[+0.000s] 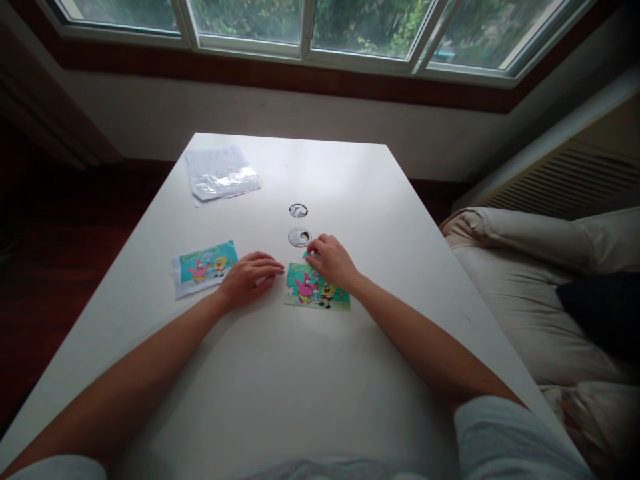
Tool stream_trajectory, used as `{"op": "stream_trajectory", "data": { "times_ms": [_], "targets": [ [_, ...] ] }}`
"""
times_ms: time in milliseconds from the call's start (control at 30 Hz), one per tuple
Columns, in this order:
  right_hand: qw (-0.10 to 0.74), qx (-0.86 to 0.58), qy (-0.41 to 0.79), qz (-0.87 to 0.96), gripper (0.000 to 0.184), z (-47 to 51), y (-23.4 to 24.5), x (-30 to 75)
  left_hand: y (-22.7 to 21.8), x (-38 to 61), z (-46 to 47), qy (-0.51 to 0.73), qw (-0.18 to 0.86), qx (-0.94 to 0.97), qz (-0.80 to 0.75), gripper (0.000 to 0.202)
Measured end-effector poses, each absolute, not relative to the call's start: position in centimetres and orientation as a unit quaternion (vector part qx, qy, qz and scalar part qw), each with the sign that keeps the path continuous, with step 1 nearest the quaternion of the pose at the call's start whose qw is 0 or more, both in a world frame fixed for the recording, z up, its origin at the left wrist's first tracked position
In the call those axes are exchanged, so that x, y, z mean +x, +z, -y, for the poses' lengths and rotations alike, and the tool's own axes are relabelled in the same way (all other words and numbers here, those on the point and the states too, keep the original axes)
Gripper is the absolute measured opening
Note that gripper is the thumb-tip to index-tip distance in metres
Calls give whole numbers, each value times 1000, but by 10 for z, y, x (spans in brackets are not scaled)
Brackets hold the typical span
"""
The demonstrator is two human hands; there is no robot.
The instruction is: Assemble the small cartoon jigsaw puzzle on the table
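A small jigsaw puzzle [313, 293] with a pink starfish and a yellow sponge figure on teal lies flat on the white table. Its left edge has a gap in the outline. My right hand [333, 259] is over its top edge, fingertips pinched around a teal jigsaw piece [306, 255], mostly hidden by the fingers. My left hand [251, 277] rests on the table just left of the puzzle, fingers stretched out and holding nothing. Beside it, partly behind the wrist, lies a picture packet [207, 267] with the same figures.
Papers in a clear plastic sleeve [223, 175] lie at the table's far left. Two round holes, a far one [299, 211] and a nearer one [299, 237], sit in the tabletop beyond the puzzle. A beige sofa [515, 287] stands along the right side.
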State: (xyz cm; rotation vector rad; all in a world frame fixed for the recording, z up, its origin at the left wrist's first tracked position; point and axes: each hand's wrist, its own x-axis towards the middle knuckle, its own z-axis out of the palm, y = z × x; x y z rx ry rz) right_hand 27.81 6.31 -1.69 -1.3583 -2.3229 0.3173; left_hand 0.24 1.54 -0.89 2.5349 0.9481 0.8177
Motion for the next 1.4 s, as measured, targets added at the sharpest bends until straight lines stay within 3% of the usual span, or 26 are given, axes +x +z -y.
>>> {"op": "stream_trajectory", "data": {
  "times_ms": [367,467,1133,1400],
  "targets": [
    [302,-449,208,814,13,-57,-15,273,-9,4,-16,273,158,885,-342,27],
    [320,-439,244,804,22,-49,-9,272,-7,4,-16,270,160,886,-341,27],
    [292,-430,437,734,11,-29,7,273,-12,1,-18,264,161,889,-339,24],
    [269,-419,417,760,13,-21,7,266,-11,1,-18,263,161,888,-340,24]
  ]
}}
